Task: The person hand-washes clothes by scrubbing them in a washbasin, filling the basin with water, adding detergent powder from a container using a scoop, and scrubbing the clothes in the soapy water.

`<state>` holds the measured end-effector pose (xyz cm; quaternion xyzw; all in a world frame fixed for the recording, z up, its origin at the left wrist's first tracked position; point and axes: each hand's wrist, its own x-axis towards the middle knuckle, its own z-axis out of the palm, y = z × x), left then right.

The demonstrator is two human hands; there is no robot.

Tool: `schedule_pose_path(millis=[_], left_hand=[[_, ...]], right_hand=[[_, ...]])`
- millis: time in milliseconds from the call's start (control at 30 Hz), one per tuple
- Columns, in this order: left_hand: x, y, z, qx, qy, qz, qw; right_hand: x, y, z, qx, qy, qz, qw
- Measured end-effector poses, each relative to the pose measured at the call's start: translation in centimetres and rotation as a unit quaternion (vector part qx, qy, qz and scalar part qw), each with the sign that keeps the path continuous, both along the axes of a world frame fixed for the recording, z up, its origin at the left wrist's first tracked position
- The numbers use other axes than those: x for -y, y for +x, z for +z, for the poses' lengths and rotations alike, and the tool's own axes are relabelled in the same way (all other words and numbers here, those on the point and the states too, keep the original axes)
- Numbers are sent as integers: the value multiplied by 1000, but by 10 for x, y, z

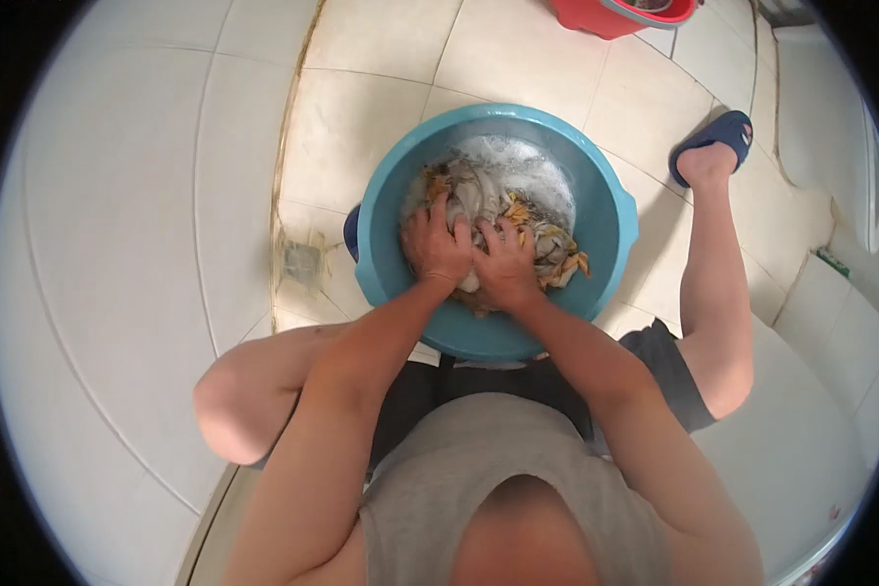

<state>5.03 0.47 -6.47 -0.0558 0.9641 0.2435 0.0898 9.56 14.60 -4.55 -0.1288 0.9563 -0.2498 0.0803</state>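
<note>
A round blue plastic basin [615,186] stands on the floor between my legs. In it lies a bunched, wet cloth [474,193], greyish white with orange-yellow and dark patches. White suds [532,176] float on the water at the basin's far right. My left hand [438,244] is on the left part of the cloth, fingers curled into the folds. Close beside it, my right hand [506,266] grips the middle of the cloth, its thumb near the left hand. Some fingertips of both hands are hidden in the folds.
A red bucket or tub [615,15] stands at the far right on the pale tiled floor [361,107]. White wall tiles [117,244] rise on the left. My right foot wears a dark blue slipper [723,142]; another slipper [352,231] peeks out left of the basin.
</note>
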Motion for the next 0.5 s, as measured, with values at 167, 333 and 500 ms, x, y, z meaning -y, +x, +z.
schedule_pose_path(millis=[167, 333, 500], left_hand=[[-6, -30, -26, 8, -9, -15, 1000], [-32, -114, -28, 363, 15, -25, 931], [-19, -146, -22, 320, 266, 171, 893]], right_hand=[[-24, -28, -32, 98, -43, 30, 994], [-47, -94, -37, 234, -177, -5, 956], [-63, -140, -26, 395, -481, -235, 746]])
